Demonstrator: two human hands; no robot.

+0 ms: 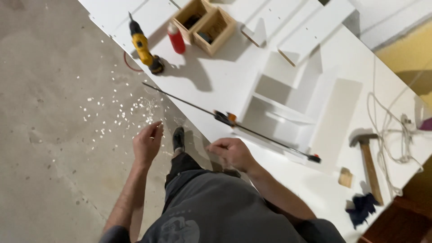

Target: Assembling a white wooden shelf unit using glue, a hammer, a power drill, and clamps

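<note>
Across the right of the view a broad white counter [225, 76] is seen, its long edge running diagonally from upper left to lower right. To the left, a wide stretch of grey concrete floor [49, 103] lies open, speckled with pale chips near that edge. On the counter a white shelf carcass [288, 103] is set, and a long bar clamp [225, 118] is laid along its near side, one end overhanging the counter's edge. The right hand [231, 153] is rested at that edge just below the clamp, fingers curled together, nothing visibly gripped. The left hand [147, 144] is held over open floor, fingers loosely bent, empty. Farther up, a yellow drill [143, 47], a red can [176, 38] and two wooden boxes [207, 24] are grouped; a hammer [369, 159] is placed at the right.
</note>
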